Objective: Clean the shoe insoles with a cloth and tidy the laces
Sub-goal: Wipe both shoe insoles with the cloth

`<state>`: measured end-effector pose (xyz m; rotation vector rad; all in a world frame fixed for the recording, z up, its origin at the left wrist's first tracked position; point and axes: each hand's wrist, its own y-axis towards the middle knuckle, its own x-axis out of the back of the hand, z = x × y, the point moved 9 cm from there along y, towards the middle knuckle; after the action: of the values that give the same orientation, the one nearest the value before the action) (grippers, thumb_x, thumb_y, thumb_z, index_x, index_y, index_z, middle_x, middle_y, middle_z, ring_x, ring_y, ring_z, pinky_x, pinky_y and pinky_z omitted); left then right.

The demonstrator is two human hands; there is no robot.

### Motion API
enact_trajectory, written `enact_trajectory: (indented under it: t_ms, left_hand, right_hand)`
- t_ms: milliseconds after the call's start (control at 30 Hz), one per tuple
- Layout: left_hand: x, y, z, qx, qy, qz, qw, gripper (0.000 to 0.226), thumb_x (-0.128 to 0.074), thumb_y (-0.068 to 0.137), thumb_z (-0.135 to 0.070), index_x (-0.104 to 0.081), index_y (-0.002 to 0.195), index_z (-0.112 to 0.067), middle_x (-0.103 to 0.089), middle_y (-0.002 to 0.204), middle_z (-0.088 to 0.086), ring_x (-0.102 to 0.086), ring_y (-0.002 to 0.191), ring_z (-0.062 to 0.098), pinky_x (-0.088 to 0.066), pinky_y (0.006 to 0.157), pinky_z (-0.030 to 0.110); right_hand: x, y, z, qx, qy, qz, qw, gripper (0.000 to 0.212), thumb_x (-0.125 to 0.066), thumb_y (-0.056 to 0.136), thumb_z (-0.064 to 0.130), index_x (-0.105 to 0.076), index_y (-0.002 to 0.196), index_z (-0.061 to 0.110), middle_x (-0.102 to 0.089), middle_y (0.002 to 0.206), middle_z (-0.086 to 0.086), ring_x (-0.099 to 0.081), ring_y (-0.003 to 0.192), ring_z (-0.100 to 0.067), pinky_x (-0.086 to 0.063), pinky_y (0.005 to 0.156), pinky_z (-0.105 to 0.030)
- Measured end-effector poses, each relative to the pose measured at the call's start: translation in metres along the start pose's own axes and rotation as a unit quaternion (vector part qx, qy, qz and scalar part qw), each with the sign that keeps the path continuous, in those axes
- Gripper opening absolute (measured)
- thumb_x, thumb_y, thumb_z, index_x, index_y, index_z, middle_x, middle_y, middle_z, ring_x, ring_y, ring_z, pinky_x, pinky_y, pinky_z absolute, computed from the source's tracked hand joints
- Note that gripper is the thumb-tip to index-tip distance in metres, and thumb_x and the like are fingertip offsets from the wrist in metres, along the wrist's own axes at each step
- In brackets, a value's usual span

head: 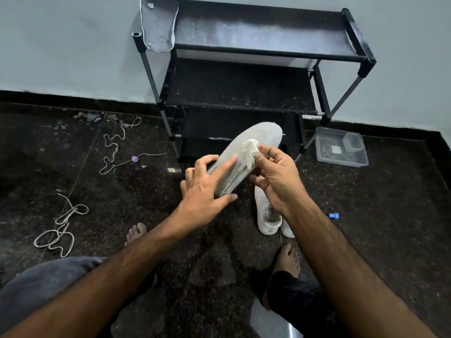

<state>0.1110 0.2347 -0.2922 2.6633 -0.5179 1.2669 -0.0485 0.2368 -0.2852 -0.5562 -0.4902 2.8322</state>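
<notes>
A grey insole (253,142) is held in the air above the floor. My left hand (207,184) grips its near end, thumb under the heel and fingers along the left edge. My right hand (275,174) pinches a small white cloth (250,152) against the insole's top surface. A second grey insole (158,23) lies on the top shelf of the black rack (268,37). Two white shoes (268,213) stand on the floor below my right hand. Two loose laces lie at left, one (114,145) farther off, one (61,230) nearer.
A clear plastic box (341,147) sits on the dark stone floor right of the rack. A small blue cap (333,215) lies at right, a purple bit (135,159) by the far lace. My bare feet (136,232) and knees fill the bottom.
</notes>
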Motion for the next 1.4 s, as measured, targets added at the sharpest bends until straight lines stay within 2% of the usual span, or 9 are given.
enact_trajectory:
  t_ms: [200,333,433,533,800,933,1033,1200,1400]
  left_hand:
    - [0.01,0.011,0.003,0.079,-0.364,0.009,0.928,0.069,-0.053,0.093,-0.059,-0.03,0.154,-0.034,-0.032,0.144,-0.008,-0.051,0.116,-0.011,-0.049,0.096,0.017]
    - [0.006,0.009,0.011,0.147,-0.561,0.059,0.813,0.047,-0.059,0.09,-0.039,-0.062,0.126,-0.01,-0.07,0.116,0.015,-0.068,0.103,0.026,-0.056,0.089,0.044]
    - [0.008,0.004,0.004,0.159,-0.62,0.065,0.766,0.036,-0.063,0.089,-0.028,-0.064,0.115,-0.004,-0.073,0.096,0.013,-0.071,0.086,0.026,-0.058,0.072,0.038]
    - [0.011,0.007,0.002,0.147,-0.652,0.053,0.742,0.033,-0.058,0.095,-0.016,-0.059,0.125,-0.004,-0.073,0.106,0.016,-0.071,0.094,0.028,-0.059,0.077,0.042]
    - [0.005,0.006,-0.003,0.109,-0.598,0.08,0.79,0.063,-0.051,0.093,0.007,-0.047,0.143,-0.031,-0.067,0.126,0.012,-0.065,0.114,0.033,-0.056,0.089,0.045]
    - [0.0,0.001,-0.023,0.071,-0.614,0.127,0.775,0.077,-0.05,0.091,0.012,-0.043,0.147,-0.039,-0.058,0.138,0.018,-0.059,0.12,0.038,-0.05,0.101,0.054]
    - [0.0,-0.001,-0.031,0.051,-0.601,0.14,0.785,0.085,-0.046,0.09,0.018,-0.036,0.151,-0.041,-0.055,0.142,0.016,-0.06,0.121,0.03,-0.053,0.099,0.041]
    - [-0.002,-0.003,-0.03,0.051,-0.609,0.129,0.781,0.078,-0.044,0.095,0.014,-0.034,0.152,-0.037,-0.054,0.146,0.012,-0.058,0.129,0.028,-0.053,0.101,0.038]
    - [-0.005,-0.005,-0.04,0.027,-0.586,0.15,0.795,0.085,-0.044,0.092,0.02,-0.032,0.153,-0.036,-0.053,0.147,0.008,-0.055,0.131,0.028,-0.051,0.102,0.038]
  right_hand:
    - [-0.001,0.0,0.003,-0.023,0.001,0.047,0.999,0.022,-0.057,0.1,0.005,-0.066,0.12,0.002,-0.074,0.102,-0.007,-0.07,0.091,-0.017,-0.061,0.074,-0.031]
    - [-0.033,-0.013,-0.008,-0.064,-0.025,0.21,0.975,0.019,-0.062,0.095,0.006,-0.065,0.113,0.005,-0.071,0.103,-0.009,-0.068,0.092,-0.019,-0.06,0.083,-0.032]
    - [-0.042,-0.017,-0.015,-0.078,-0.046,0.26,0.961,0.02,-0.068,0.087,0.012,-0.065,0.106,0.007,-0.069,0.103,-0.009,-0.067,0.092,-0.018,-0.059,0.085,-0.032]
    - [-0.035,-0.014,-0.009,-0.049,-0.092,0.24,0.965,0.016,-0.069,0.091,0.01,-0.067,0.106,0.006,-0.069,0.106,-0.009,-0.066,0.095,-0.015,-0.059,0.084,-0.026]
    - [-0.01,-0.011,0.04,0.197,-0.271,0.02,0.942,0.01,-0.071,0.095,0.023,-0.072,0.104,0.018,-0.071,0.111,-0.006,-0.071,0.1,-0.026,-0.059,0.091,-0.051]
    - [-0.034,-0.032,0.056,0.322,-0.399,0.011,0.859,0.01,-0.075,0.092,0.013,-0.072,0.101,0.016,-0.068,0.1,0.008,-0.066,0.095,-0.011,-0.056,0.084,-0.027]
    - [-0.047,-0.04,0.05,0.354,-0.448,0.033,0.821,0.014,-0.078,0.088,0.009,-0.075,0.101,0.014,-0.066,0.099,0.008,-0.064,0.094,-0.009,-0.052,0.081,-0.022]
    - [-0.06,-0.045,0.044,0.385,-0.482,0.072,0.784,0.015,-0.079,0.087,0.014,-0.079,0.102,0.017,-0.068,0.097,0.008,-0.065,0.092,-0.014,-0.055,0.083,-0.04]
    - [-0.031,-0.04,0.067,0.399,-0.471,-0.043,0.786,0.016,-0.077,0.09,0.01,-0.078,0.106,0.013,-0.067,0.097,0.005,-0.066,0.09,-0.012,-0.058,0.078,-0.035]
